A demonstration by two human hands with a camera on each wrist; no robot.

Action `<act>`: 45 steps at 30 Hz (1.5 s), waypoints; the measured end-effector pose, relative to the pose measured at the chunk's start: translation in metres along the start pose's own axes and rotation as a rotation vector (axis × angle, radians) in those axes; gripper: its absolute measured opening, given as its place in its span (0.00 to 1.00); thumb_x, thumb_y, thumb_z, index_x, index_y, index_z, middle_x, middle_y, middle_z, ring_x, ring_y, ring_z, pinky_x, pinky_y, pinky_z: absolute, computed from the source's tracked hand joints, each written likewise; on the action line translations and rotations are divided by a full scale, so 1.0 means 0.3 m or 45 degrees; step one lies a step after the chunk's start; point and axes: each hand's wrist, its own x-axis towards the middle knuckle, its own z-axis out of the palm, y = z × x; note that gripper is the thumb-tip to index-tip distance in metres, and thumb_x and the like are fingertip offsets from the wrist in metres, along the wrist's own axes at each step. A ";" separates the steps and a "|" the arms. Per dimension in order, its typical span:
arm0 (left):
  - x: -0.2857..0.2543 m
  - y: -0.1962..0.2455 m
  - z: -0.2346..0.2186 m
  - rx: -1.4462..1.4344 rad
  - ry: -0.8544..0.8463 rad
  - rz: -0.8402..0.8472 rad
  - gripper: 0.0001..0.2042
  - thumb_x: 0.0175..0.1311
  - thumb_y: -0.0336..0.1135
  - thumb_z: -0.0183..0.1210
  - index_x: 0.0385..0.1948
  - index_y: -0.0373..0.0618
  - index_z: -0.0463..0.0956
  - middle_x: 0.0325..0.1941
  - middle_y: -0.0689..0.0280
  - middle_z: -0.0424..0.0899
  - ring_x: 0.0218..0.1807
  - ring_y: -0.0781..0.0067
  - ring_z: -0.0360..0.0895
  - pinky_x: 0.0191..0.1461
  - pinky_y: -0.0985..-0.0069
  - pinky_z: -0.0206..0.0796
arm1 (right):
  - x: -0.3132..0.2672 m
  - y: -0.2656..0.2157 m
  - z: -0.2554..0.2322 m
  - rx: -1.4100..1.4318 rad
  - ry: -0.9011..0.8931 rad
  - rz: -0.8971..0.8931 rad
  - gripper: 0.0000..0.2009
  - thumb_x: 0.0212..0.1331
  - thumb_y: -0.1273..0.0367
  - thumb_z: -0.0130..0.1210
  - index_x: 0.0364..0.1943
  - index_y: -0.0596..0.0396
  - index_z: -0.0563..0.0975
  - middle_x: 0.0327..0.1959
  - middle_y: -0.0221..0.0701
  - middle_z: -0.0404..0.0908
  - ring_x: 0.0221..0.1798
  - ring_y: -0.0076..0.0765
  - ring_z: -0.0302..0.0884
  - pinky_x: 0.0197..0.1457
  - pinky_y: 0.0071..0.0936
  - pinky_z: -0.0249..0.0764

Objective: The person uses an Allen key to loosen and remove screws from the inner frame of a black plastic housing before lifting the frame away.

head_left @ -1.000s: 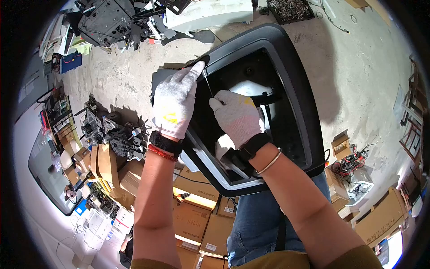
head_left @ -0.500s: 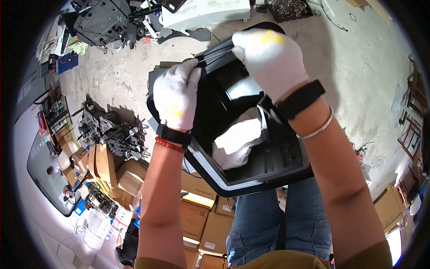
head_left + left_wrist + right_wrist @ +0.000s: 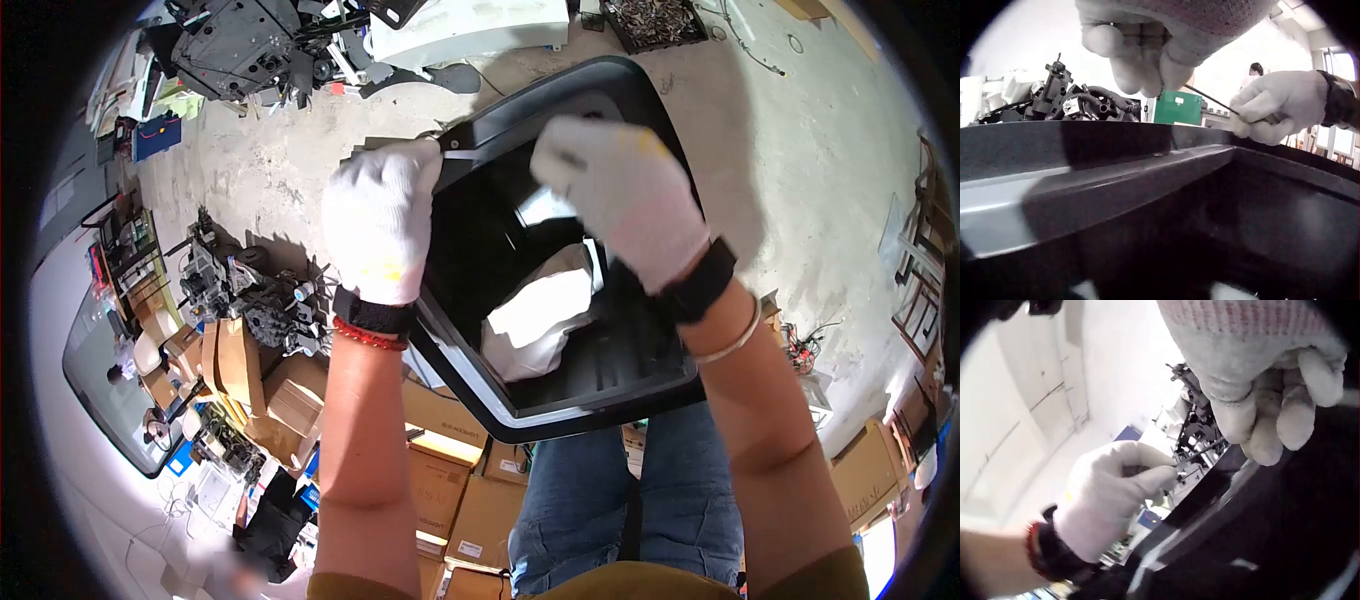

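Both hands wear white knit gloves and are raised over a black frame-like piece (image 3: 560, 428) with a broad rim and a glossy dark inside. At its upper left edge, my left hand (image 3: 382, 220) has curled fingers gripping a thin dark cord (image 3: 1213, 100). The cord runs straight across to my right hand (image 3: 625, 200), which pinches it and is slightly blurred in the head view. In the right wrist view the cord spans the gap between the left hand (image 3: 1110, 494) and the right fingers (image 3: 1297, 419). A white shape (image 3: 540, 310) shows within the frame.
Black machine parts (image 3: 240, 50) and a long white panel (image 3: 470, 30) lie on the floor ahead. A black tray of small metal pieces (image 3: 655, 22) is at the top. Cardboard boxes (image 3: 440, 490) stand below left, and another person is at the lower left.
My right hand swung up from the frame's middle toward its far rim, then came back down a little. The left hand's extended index finger has curled in.
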 end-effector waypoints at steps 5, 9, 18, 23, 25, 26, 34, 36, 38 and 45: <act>-0.033 -0.035 0.000 -0.030 -0.115 0.279 0.12 0.52 0.28 0.66 0.40 0.48 0.81 0.39 0.66 0.87 0.37 0.62 0.83 0.41 0.65 0.73 | -0.132 -0.089 0.162 0.765 -0.433 0.694 0.13 0.64 0.61 0.53 0.39 0.54 0.82 0.28 0.39 0.85 0.32 0.42 0.84 0.42 0.34 0.78; -0.066 0.077 0.040 -0.462 -0.121 -0.708 0.12 0.61 0.24 0.63 0.47 0.44 0.82 0.43 0.65 0.88 0.41 0.73 0.84 0.45 0.77 0.74 | -0.149 -0.156 0.247 0.768 -0.145 0.854 0.12 0.64 0.60 0.54 0.40 0.52 0.82 0.32 0.40 0.85 0.36 0.46 0.84 0.43 0.36 0.79; -0.092 0.088 0.034 -0.445 -0.135 -0.713 0.12 0.63 0.22 0.61 0.48 0.42 0.81 0.48 0.61 0.87 0.44 0.72 0.84 0.51 0.77 0.74 | -0.114 -0.132 0.284 0.616 -0.066 0.853 0.13 0.65 0.58 0.53 0.41 0.49 0.82 0.35 0.41 0.85 0.41 0.52 0.83 0.45 0.40 0.78; -0.097 0.068 0.046 -0.415 -0.087 -0.579 0.13 0.63 0.22 0.61 0.49 0.42 0.81 0.47 0.61 0.87 0.44 0.71 0.84 0.50 0.76 0.74 | -0.107 -0.139 0.276 0.601 -0.127 0.881 0.13 0.66 0.58 0.52 0.42 0.49 0.81 0.36 0.40 0.85 0.42 0.52 0.82 0.46 0.41 0.78; -0.096 0.069 0.049 -0.392 -0.076 -0.547 0.13 0.63 0.22 0.61 0.49 0.42 0.81 0.48 0.61 0.87 0.44 0.71 0.84 0.50 0.76 0.74 | -0.110 -0.153 0.263 0.581 -0.135 0.877 0.13 0.66 0.58 0.52 0.42 0.49 0.81 0.36 0.41 0.85 0.42 0.52 0.82 0.47 0.41 0.78; -0.095 0.067 0.049 -0.364 -0.060 -0.514 0.14 0.63 0.22 0.62 0.50 0.42 0.81 0.48 0.61 0.87 0.44 0.70 0.84 0.51 0.76 0.74 | -0.109 -0.158 0.260 0.565 -0.143 0.868 0.13 0.66 0.58 0.52 0.42 0.49 0.81 0.36 0.41 0.85 0.42 0.52 0.82 0.47 0.41 0.78; -0.093 0.055 0.053 -0.339 -0.087 -0.466 0.15 0.63 0.23 0.61 0.51 0.44 0.81 0.49 0.60 0.87 0.46 0.66 0.85 0.52 0.74 0.74 | -0.108 -0.140 0.269 0.583 -0.123 0.942 0.13 0.65 0.57 0.52 0.40 0.49 0.82 0.35 0.40 0.85 0.42 0.53 0.82 0.46 0.42 0.78; -0.095 0.053 0.050 -0.360 -0.107 -0.487 0.15 0.63 0.23 0.60 0.51 0.44 0.81 0.49 0.60 0.87 0.46 0.65 0.85 0.52 0.73 0.74 | -0.114 -0.139 0.281 0.547 -0.107 0.928 0.13 0.65 0.58 0.52 0.39 0.49 0.81 0.35 0.40 0.85 0.41 0.53 0.82 0.46 0.43 0.78; -0.088 0.056 0.046 -0.307 -0.141 -0.483 0.15 0.63 0.24 0.60 0.52 0.46 0.81 0.49 0.60 0.87 0.47 0.63 0.85 0.53 0.73 0.74 | -0.118 -0.137 0.283 0.573 -0.138 0.914 0.13 0.65 0.58 0.52 0.39 0.50 0.81 0.37 0.39 0.85 0.42 0.52 0.82 0.47 0.42 0.78; -0.071 0.049 0.052 -0.245 -0.142 -0.355 0.15 0.65 0.26 0.59 0.53 0.52 0.82 0.49 0.58 0.86 0.48 0.60 0.84 0.53 0.72 0.73 | -0.117 -0.147 0.257 0.675 -0.234 0.887 0.10 0.63 0.63 0.55 0.40 0.52 0.81 0.42 0.37 0.83 0.46 0.48 0.81 0.49 0.40 0.77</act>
